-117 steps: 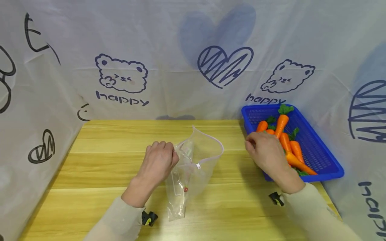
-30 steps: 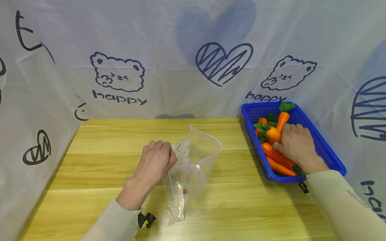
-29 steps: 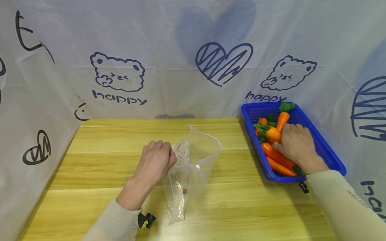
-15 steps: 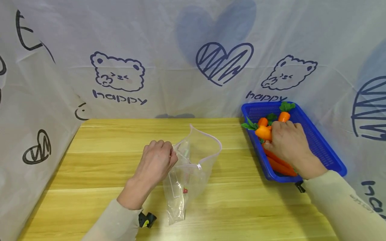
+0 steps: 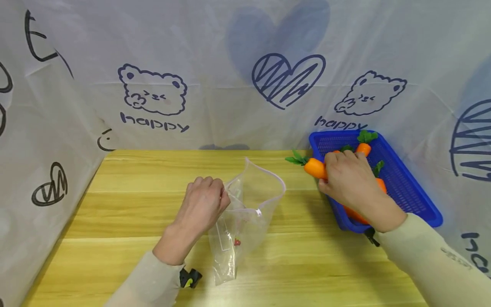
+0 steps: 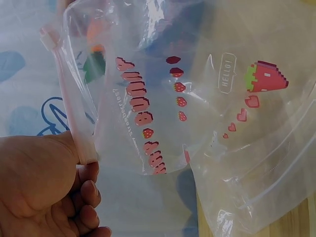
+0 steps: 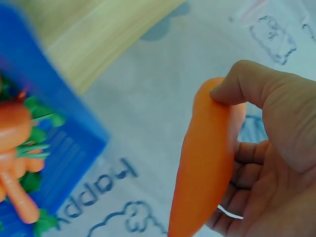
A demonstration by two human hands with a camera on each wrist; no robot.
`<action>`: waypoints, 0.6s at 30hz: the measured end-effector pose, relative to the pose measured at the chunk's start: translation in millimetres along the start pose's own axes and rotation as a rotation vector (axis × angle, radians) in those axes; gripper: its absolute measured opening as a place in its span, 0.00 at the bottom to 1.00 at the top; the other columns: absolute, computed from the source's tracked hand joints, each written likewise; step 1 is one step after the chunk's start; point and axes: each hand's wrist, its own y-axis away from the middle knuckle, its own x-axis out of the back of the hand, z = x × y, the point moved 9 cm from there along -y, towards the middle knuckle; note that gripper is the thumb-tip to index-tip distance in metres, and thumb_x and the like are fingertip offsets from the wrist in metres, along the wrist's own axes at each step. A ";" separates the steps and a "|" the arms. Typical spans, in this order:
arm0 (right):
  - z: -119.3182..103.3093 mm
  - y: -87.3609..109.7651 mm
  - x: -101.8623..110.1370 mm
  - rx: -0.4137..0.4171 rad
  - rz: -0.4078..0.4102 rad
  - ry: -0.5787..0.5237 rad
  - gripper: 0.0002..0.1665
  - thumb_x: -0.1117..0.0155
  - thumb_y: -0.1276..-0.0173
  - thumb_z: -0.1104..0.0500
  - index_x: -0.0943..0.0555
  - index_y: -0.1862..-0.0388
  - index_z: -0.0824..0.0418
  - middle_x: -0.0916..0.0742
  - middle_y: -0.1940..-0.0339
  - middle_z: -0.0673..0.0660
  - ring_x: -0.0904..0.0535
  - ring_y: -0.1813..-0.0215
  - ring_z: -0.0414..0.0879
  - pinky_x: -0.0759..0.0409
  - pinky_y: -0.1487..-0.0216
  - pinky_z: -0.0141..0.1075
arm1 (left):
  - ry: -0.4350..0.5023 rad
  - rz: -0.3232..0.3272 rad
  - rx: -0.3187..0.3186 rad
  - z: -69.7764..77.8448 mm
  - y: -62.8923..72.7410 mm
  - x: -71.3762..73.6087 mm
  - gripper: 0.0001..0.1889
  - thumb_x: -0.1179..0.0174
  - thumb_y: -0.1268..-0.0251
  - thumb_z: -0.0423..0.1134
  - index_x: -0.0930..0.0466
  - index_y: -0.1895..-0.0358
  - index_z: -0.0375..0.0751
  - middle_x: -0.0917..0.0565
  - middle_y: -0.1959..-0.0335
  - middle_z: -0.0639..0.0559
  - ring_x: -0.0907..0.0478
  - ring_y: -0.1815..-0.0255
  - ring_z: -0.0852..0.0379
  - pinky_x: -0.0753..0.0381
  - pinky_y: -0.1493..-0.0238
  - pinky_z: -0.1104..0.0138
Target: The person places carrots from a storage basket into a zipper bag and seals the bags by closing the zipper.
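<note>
My left hand [image 5: 203, 202] pinches the rim of a clear zip bag [image 5: 245, 230] that stands with its mouth spread wide on the table. In the left wrist view the bag [image 6: 163, 118] shows pink lettering and strawberry prints, with the thumb and fingers at its zip strip. My right hand [image 5: 354, 183] grips an orange carrot [image 5: 315, 168], leafy end pointing left, above the left rim of a blue basket [image 5: 406, 187]. The right wrist view has the carrot [image 7: 205, 158] between thumb and fingers, clear of the basket. Other carrots [image 5: 363, 149] lie in the basket, partly hidden by my hand.
A wooden table [image 5: 134, 196] extends beneath both hands. White cloth [image 5: 215, 106] with bear and heart drawings hangs behind and at both sides. The basket stands at the back right, close to the cloth.
My right hand has moved over the basket, taken hold of a carrot, lifted it and carried it left toward the rim. My left hand keeps its pinch on the bag.
</note>
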 end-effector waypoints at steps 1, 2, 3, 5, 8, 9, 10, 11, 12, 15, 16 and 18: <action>-4.5 -2.1 2.7 0.007 -0.005 -0.002 0.26 0.21 0.47 0.52 0.31 0.72 0.62 0.24 0.78 0.58 0.29 0.73 0.58 0.35 0.68 0.48 | 0.003 0.002 0.000 0.7 -0.5 0.0 0.10 0.40 0.39 0.31 0.28 0.76 0.42 0.32 0.80 0.52 0.36 0.75 0.49 0.36 0.68 0.62; -8.9 -4.6 5.5 0.014 -0.009 -0.002 0.26 0.21 0.47 0.51 0.32 0.73 0.62 0.24 0.79 0.58 0.29 0.73 0.58 0.35 0.68 0.48 | 0.005 0.003 -0.001 1.5 -0.8 -0.1 0.10 0.40 0.39 0.31 0.28 0.76 0.42 0.32 0.80 0.52 0.35 0.75 0.49 0.36 0.68 0.61; -13.1 -7.3 7.5 0.018 -0.018 -0.003 0.26 0.22 0.47 0.51 0.32 0.73 0.61 0.25 0.79 0.58 0.28 0.73 0.58 0.35 0.67 0.48 | 0.007 0.003 -0.001 2.3 -1.2 -0.3 0.10 0.40 0.39 0.31 0.28 0.76 0.41 0.32 0.80 0.52 0.35 0.75 0.49 0.36 0.68 0.61; -21.9 -12.8 11.8 0.025 -0.042 -0.011 0.25 0.23 0.46 0.51 0.31 0.73 0.61 0.25 0.80 0.57 0.28 0.73 0.58 0.35 0.66 0.48 | 0.010 0.006 -0.003 3.5 -1.7 -0.8 0.10 0.40 0.38 0.31 0.28 0.76 0.41 0.32 0.80 0.52 0.35 0.75 0.49 0.35 0.68 0.61; -34.1 -20.6 14.6 0.029 -0.101 -0.024 0.23 0.24 0.45 0.50 0.29 0.71 0.62 0.25 0.79 0.56 0.27 0.71 0.58 0.33 0.64 0.49 | 0.012 0.006 -0.006 5.7 -2.8 -2.2 0.10 0.40 0.38 0.32 0.28 0.76 0.41 0.31 0.79 0.52 0.35 0.74 0.48 0.35 0.68 0.61; -38.4 -22.7 15.2 0.032 -0.123 -0.027 0.23 0.24 0.44 0.50 0.28 0.70 0.62 0.25 0.78 0.56 0.27 0.71 0.57 0.32 0.63 0.49 | 0.015 0.003 -0.007 6.8 -3.3 -2.8 0.09 0.40 0.38 0.32 0.28 0.75 0.41 0.31 0.79 0.52 0.35 0.74 0.48 0.35 0.68 0.61; -42.7 -24.5 16.0 0.037 -0.141 -0.030 0.22 0.25 0.44 0.50 0.28 0.69 0.62 0.24 0.78 0.56 0.27 0.70 0.57 0.32 0.63 0.48 | 0.018 0.000 -0.008 7.8 -3.9 -3.4 0.09 0.40 0.37 0.32 0.28 0.75 0.41 0.31 0.79 0.52 0.35 0.74 0.49 0.35 0.67 0.61; -47.1 -26.1 16.6 0.045 -0.158 -0.030 0.22 0.24 0.44 0.50 0.27 0.69 0.62 0.24 0.78 0.56 0.27 0.71 0.56 0.32 0.63 0.48 | 0.022 -0.003 -0.009 9.1 -4.6 -4.0 0.09 0.40 0.37 0.32 0.28 0.75 0.41 0.31 0.79 0.52 0.35 0.74 0.49 0.35 0.67 0.61; -51.7 -27.7 16.9 0.054 -0.172 -0.029 0.23 0.24 0.44 0.50 0.27 0.70 0.62 0.24 0.78 0.56 0.27 0.71 0.56 0.32 0.64 0.47 | 0.023 -0.004 -0.012 10.6 -5.5 -4.3 0.09 0.40 0.37 0.33 0.27 0.75 0.41 0.31 0.79 0.52 0.35 0.74 0.49 0.35 0.67 0.60; -66.3 -31.0 17.3 0.085 -0.204 -0.024 0.23 0.23 0.44 0.49 0.27 0.70 0.62 0.24 0.77 0.55 0.27 0.71 0.55 0.32 0.65 0.45 | 0.029 -0.008 -0.022 15.2 -7.9 -5.5 0.09 0.41 0.37 0.33 0.27 0.74 0.41 0.31 0.78 0.52 0.35 0.74 0.49 0.34 0.67 0.60; -71.1 -31.8 16.7 0.095 -0.216 -0.023 0.24 0.23 0.45 0.48 0.26 0.70 0.62 0.23 0.77 0.55 0.26 0.71 0.55 0.32 0.65 0.45 | 0.030 -0.008 -0.023 16.4 -8.9 -5.8 0.09 0.41 0.36 0.33 0.27 0.74 0.41 0.31 0.79 0.52 0.35 0.74 0.50 0.33 0.67 0.60; -80.5 -33.1 14.8 0.116 -0.241 -0.015 0.24 0.22 0.45 0.47 0.25 0.69 0.62 0.22 0.76 0.55 0.25 0.70 0.54 0.31 0.64 0.45 | 0.032 -0.009 -0.027 19.0 -10.3 -6.2 0.09 0.41 0.36 0.33 0.28 0.74 0.41 0.31 0.79 0.52 0.36 0.74 0.50 0.33 0.67 0.60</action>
